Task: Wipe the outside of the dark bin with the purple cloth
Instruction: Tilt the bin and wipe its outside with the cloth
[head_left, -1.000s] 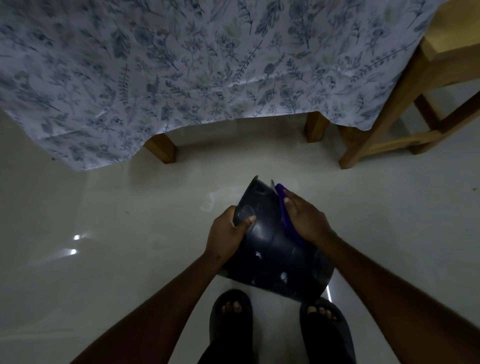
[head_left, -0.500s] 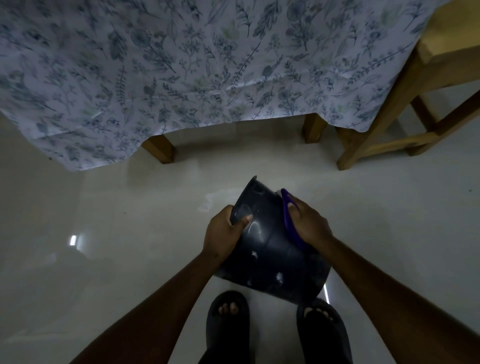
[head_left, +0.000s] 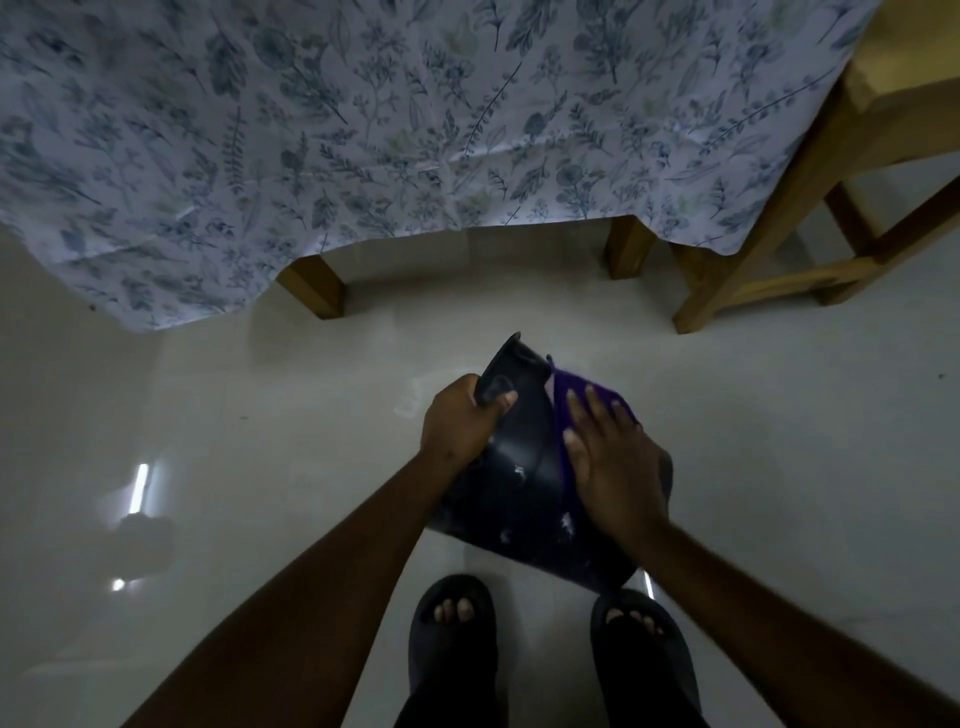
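Observation:
The dark bin (head_left: 519, 493) is held tilted above the floor, its base toward me and pale smudges on its wall. My left hand (head_left: 460, 423) grips its far end, thumb over the handle notch. My right hand (head_left: 610, 457) lies flat on the bin's right side, fingers spread, pressing the purple cloth (head_left: 566, 395) against the wall. Most of the cloth is hidden under that hand.
A table with a floral tablecloth (head_left: 415, 130) and wooden legs (head_left: 311, 286) stands ahead. A wooden chair (head_left: 810, 234) is at the right. My feet in dark sandals (head_left: 454, 639) stand on the glossy tiled floor (head_left: 260, 441) below the bin.
My right hand has slid from the bin's right edge onto its upper side and flattened, spreading the purple cloth wider. The left hand keeps its grip.

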